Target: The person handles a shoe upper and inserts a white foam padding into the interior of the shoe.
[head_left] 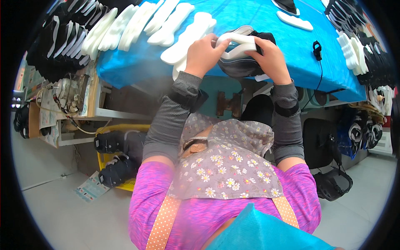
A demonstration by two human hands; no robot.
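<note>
My left hand (204, 54) and my right hand (271, 60) meet over the front edge of the blue-covered table (287, 46). Between them a white foam pad (239, 53) is bent into a loop, my thumbs and fingers closed on its two sides. Directly below and behind it sits a black padded item (241, 68), perhaps a brace or boot liner; its shape is partly hidden. Beside my left hand lies a pile of white sole-shaped foam pads (183, 46).
More white foam pads (171, 27) and black pieces (62, 37) line the table's left side. Further stacks (348, 50) stand at the far right. A small black corded device (317, 51) rests on the cover. Low left, a yellow crate (102, 156) holds black padded items.
</note>
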